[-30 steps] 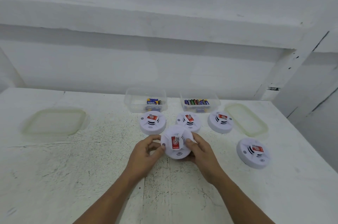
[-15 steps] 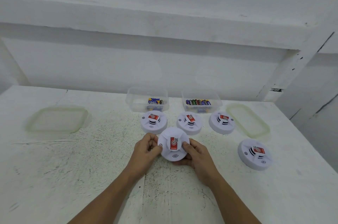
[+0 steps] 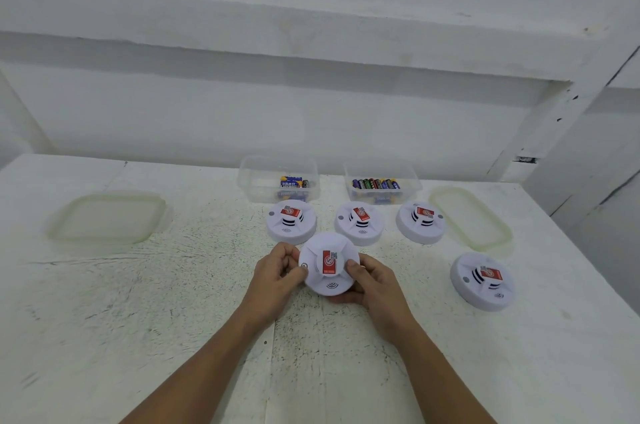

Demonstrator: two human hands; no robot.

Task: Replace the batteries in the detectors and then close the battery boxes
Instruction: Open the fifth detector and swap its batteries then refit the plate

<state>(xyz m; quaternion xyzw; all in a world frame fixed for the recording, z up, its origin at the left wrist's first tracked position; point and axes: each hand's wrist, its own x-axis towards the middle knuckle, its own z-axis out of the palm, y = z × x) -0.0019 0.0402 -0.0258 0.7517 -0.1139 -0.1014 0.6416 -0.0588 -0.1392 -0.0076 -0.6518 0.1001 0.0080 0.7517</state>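
Note:
I hold a round white detector [image 3: 328,264] with a red label, tilted toward me above the table. My left hand [image 3: 277,276] grips its left rim and my right hand [image 3: 372,281] grips its right rim and underside. Three more detectors stand in a row behind it: the left one [image 3: 291,222], the middle one [image 3: 359,223], and the right one [image 3: 420,221]. Another detector [image 3: 482,281] lies apart at the right. Behind them stand two clear open boxes with batteries, the left box [image 3: 278,181] and the right box [image 3: 382,183].
One translucent lid [image 3: 107,217] lies on the white table [image 3: 138,302] at the left and another lid [image 3: 471,215] lies at the right, beside the detectors. A white wall rises right behind the boxes. The table's right edge runs close to the lone detector.
Both hands have drawn the held detector slightly toward me and turned it, so its red label now stands upright. The other detectors and boxes have not moved.

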